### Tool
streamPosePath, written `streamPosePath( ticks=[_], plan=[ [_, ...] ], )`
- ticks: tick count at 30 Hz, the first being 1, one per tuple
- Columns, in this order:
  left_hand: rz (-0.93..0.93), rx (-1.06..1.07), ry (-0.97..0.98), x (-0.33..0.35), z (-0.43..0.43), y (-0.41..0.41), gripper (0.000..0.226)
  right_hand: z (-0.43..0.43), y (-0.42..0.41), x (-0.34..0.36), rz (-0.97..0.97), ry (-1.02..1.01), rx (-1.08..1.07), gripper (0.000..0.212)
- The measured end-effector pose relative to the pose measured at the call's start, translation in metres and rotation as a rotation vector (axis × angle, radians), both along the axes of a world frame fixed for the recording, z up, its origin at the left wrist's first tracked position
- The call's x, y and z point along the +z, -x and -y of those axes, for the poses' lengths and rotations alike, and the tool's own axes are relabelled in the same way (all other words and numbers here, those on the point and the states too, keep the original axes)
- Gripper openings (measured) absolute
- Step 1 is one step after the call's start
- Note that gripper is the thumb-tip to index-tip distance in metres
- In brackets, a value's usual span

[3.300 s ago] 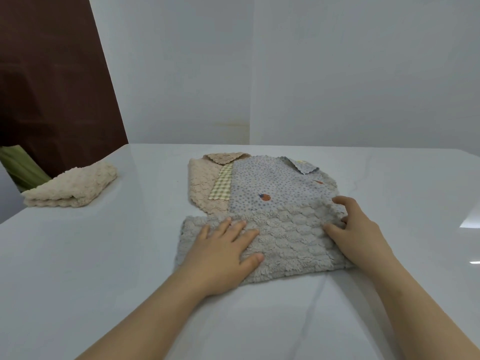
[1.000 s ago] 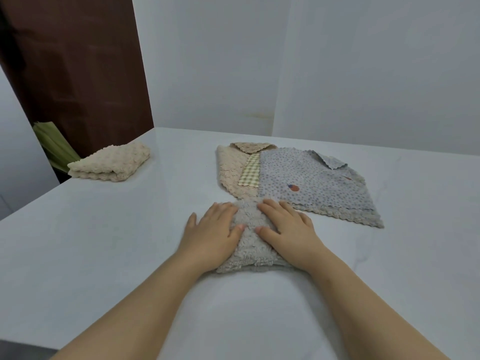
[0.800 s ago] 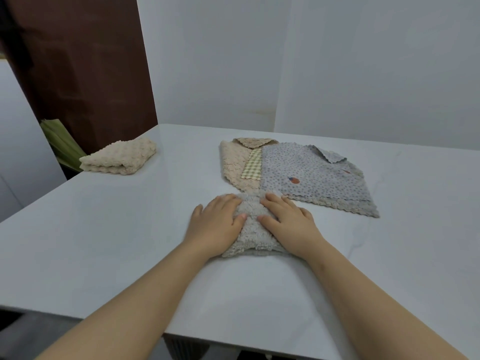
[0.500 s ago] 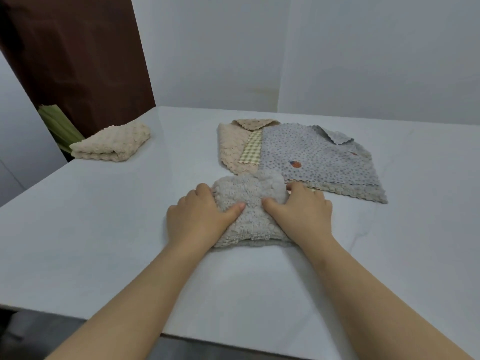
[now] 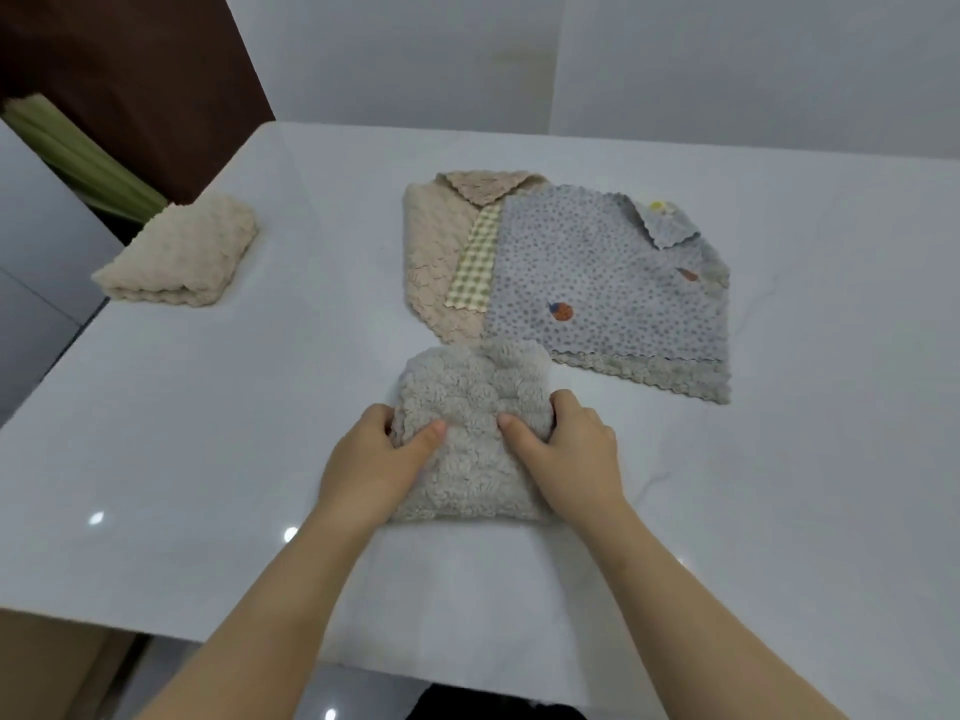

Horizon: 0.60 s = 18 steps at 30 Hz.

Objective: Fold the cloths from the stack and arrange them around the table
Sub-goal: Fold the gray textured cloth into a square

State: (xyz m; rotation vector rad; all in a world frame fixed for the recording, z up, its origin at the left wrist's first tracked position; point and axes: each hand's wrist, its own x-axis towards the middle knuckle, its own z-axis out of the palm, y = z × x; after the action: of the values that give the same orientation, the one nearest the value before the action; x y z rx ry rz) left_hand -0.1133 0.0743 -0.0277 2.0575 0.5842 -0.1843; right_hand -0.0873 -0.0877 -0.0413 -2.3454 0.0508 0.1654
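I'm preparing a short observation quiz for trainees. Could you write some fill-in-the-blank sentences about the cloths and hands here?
1. The fluffy cloth between the hands is ____ in colour.
2. The left hand and right hand each press a ____ on top of it.
3. The folded beige cloth lies near the table's ____ edge.
Missing words: grey; thumb; left.

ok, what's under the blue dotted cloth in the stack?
Under the blue dotted cloth, a green checked cloth and a beige cloth stick out on its left, and a grey scalloped edge shows along its near side. How far they run underneath, and any others, is covered.
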Motion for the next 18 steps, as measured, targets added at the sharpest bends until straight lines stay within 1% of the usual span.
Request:
streamPosePath(
  ticks=[2, 3, 5, 7, 9, 11, 14, 18],
  plan=[
    [-0.080, 0.080, 0.317, 0.011, 0.012, 0.003, 0.031, 0.009, 0.007, 0.014, -0.154, -0.243, -0.079, 0.030],
    [-0.119, 0.105, 0.419, 0.017, 0.019, 0.004, 0.032, 0.015, 0.010, 0.021, -0.230, -0.372, -0.135, 0.026],
    [-0.160, 0.113, 0.518, 0.023, 0.036, 0.006, 0.034, 0.032, 0.017, 0.031, -0.356, -0.600, -0.255, 0.021],
    [-0.157, 0.100, 0.556, 0.027, 0.054, 0.007, 0.037, 0.054, 0.025, 0.035, -0.424, -0.713, -0.336, 0.022],
    [-0.176, 0.055, 0.562, 0.028, 0.081, 0.006, 0.036, 0.084, 0.035, 0.036, -0.441, -0.768, -0.404, 0.031],
    [-0.200, -0.001, 0.549, 0.028, 0.103, 0.007, 0.031, 0.110, 0.043, 0.035, -0.460, -0.798, -0.443, 0.038],
    [-0.201, -0.038, 0.526, 0.028, 0.150, 0.006, 0.019, 0.160, 0.053, 0.035, -0.458, -0.870, -0.456, 0.038],
    [-0.185, -0.023, 0.552, 0.028, 0.222, 0.004, 0.018, 0.228, 0.049, 0.033, -0.438, -0.930, -0.440, 0.035]
  ],
)
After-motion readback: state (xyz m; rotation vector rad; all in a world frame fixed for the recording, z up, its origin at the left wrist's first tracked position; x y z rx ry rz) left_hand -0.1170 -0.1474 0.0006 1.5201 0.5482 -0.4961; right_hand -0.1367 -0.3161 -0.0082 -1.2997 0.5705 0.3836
